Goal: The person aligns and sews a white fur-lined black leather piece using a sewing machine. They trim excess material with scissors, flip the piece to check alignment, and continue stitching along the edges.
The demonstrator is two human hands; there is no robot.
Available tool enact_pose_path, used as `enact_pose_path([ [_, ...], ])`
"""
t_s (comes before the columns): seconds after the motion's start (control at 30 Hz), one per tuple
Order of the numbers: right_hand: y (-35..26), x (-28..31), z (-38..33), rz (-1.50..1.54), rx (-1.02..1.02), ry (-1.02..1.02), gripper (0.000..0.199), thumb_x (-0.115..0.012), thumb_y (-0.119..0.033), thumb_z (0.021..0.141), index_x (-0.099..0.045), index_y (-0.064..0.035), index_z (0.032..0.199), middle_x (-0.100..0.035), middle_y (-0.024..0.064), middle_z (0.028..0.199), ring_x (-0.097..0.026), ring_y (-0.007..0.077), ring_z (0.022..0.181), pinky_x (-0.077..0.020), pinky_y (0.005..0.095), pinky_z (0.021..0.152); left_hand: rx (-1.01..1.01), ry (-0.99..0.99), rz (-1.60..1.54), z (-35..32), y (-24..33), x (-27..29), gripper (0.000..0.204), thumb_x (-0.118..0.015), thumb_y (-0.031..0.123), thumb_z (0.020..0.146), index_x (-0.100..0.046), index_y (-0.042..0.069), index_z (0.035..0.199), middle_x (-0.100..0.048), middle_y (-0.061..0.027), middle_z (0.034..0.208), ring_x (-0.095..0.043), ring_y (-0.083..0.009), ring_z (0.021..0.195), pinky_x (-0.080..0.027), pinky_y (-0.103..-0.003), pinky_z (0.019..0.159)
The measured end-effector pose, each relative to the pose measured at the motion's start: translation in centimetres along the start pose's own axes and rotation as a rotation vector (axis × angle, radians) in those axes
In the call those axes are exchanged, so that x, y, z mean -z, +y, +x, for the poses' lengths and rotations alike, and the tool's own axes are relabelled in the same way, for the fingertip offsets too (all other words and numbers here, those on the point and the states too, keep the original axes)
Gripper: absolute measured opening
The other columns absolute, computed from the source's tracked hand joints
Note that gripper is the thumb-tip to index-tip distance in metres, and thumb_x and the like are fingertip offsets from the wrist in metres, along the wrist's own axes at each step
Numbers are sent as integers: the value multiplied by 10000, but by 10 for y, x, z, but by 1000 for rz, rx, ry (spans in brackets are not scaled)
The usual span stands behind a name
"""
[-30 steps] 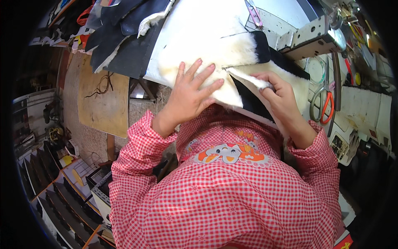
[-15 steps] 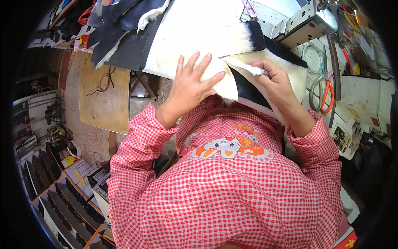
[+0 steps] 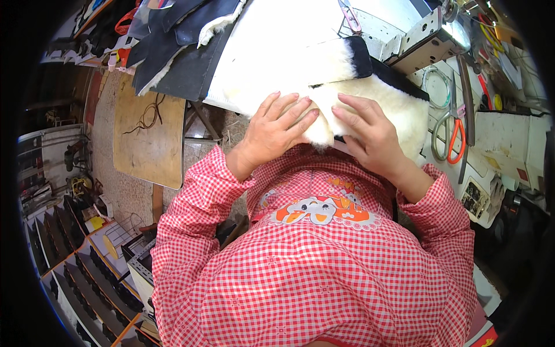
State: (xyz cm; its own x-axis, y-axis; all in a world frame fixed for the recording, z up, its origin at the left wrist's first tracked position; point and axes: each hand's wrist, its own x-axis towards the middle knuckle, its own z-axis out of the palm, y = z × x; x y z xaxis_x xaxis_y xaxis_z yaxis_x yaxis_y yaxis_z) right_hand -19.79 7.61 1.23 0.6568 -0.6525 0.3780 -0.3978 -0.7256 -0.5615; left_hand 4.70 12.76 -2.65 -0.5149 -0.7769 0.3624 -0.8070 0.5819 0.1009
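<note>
Your left hand (image 3: 276,132) and right hand (image 3: 370,134) lie open, palms down, side by side on the white fleece (image 3: 300,81), pinning it flat at the surface's near edge beside the sewing machine (image 3: 430,37).

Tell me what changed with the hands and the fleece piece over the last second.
The right hand let go of the folded-back dark edge and now lies flat on the white fleece piece, fingers spread. The flap is down, fleece side up. The left hand stayed pressed flat beside it. The orange-handled scissors on the right did not move.
</note>
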Motion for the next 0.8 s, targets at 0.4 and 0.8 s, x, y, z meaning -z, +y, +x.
enact_pose_path([
  [0.4,-9,-14,-16,-419,86,-235,511,-549,-116,822,-508,-75,1330,-483,96,1398,-432,246,1316,-308,485,1098,-107,22,3,11,2,3,335,-602,166,798,-630,53,1112,-552,-83,1331,-507,-244,1238,-420,-421,1009],
  [0.8,-8,-8,-23,-451,103,-258,487,-503,-187,860,-504,-61,1331,-493,108,1389,-457,240,1296,-323,482,1082,-136,88,-9,20,8,1,351,-555,140,816,-631,83,1154,-611,-152,1221,-596,-290,1123,-491,-390,936],
])
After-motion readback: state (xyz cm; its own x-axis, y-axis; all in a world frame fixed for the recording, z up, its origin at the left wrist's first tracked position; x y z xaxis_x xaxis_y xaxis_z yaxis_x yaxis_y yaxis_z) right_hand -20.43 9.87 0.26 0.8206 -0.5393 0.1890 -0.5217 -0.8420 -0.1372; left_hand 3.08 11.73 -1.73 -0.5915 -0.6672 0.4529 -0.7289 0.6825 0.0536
